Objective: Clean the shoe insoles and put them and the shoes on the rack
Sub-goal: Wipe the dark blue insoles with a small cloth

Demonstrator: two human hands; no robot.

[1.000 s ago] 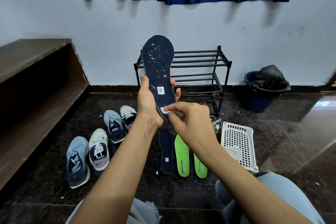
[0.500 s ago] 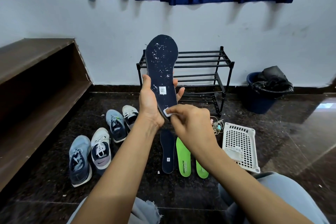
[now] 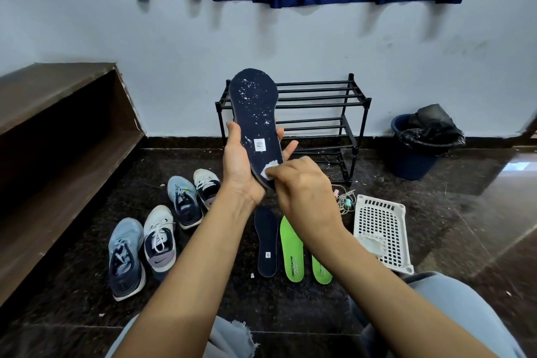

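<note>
Navy insole [image 3: 255,113] is held upright in mid-air in front of the black rack [image 3: 319,102], toe end up, its face speckled with white flecks. A small white square label [image 3: 260,144] sits near the heel; the mark on it is too small to read.

Left hand [image 3: 241,171]: grip wrapped round the lower half of the insole, thumb on the near edge, fingers behind.

Right hand [image 3: 302,192]: grip pinches a small white pad [image 3: 268,168], pressed against the heel end of the insole.

On the floor [image 3: 290,311] below the hands:
- second navy insole [image 3: 266,241], flat, with a small white label near the heel
- two green insoles [image 3: 292,250] just right of it; the print on the nearer one looks like "REDTAPE", not fully sharp
- four shoes to the left: blue-grey shoe [image 3: 126,259] beside a white-and-navy shoe [image 3: 159,241] with a swoosh logo; behind them a blue shoe [image 3: 186,203] and a white shoe [image 3: 207,186]

Rack shelves carry nothing.

Right of the insoles: white plastic basket [image 3: 380,229], a tangle of cables [image 3: 344,200] at its far corner. Blue bin [image 3: 415,154] with a black bag stands by the wall.
</note>
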